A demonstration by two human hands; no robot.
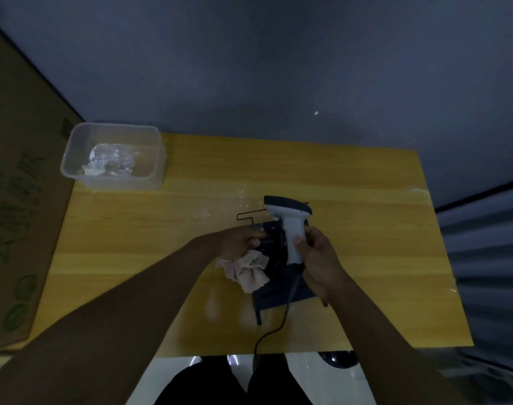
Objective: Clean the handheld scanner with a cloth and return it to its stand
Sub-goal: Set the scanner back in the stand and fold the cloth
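The stand (pixel 281 276) sits on the table (pixel 366 258), right of its middle. The scanner (pixel 290 226) is above the stand, the cloth (pixel 246 268) at the stand's left edge. A tub (pixel 74 153) lies far left of the stand, at the back corner, a box (pixel 15 214) beyond it

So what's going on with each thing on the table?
scanner: upright, gripped by the right hand over the stand
cloth: bunched up, held in the left hand
stand: on the table, no scanner seated yet
cable: plugged into scanner, trailing off the table edge
plastic tub: open, crumpled stuff inside
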